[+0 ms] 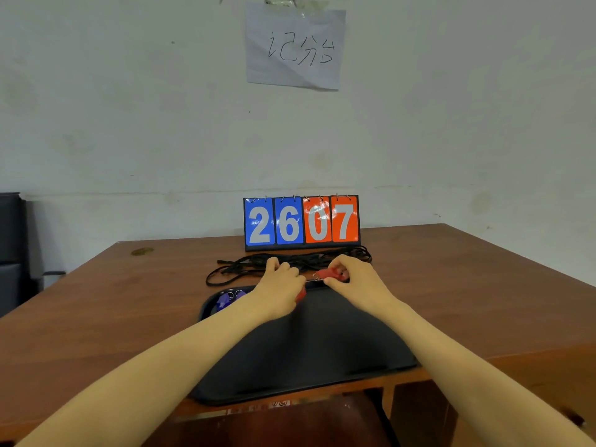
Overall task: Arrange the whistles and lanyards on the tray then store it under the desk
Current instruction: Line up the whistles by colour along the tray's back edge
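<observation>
A black tray (322, 343) lies on the desk in front of me, its near edge over the desk's front. Purple whistles (227, 298) sit in its far left corner. A tangle of black lanyards (258, 264) lies on the desk beyond the tray. My right hand (351, 279) pinches a red whistle (329, 273) with a metal ring over the tray's far edge. My left hand (277, 285) is closed beside it, with another red piece (301, 295) showing under its fingers.
A flip scoreboard (301, 222) reading 26 and 07 stands behind the lanyards near the wall. A paper sign (295, 46) hangs on the wall. A dark chair (13, 250) stands at the left. A red-brown seat (290, 424) shows below the desk's front edge.
</observation>
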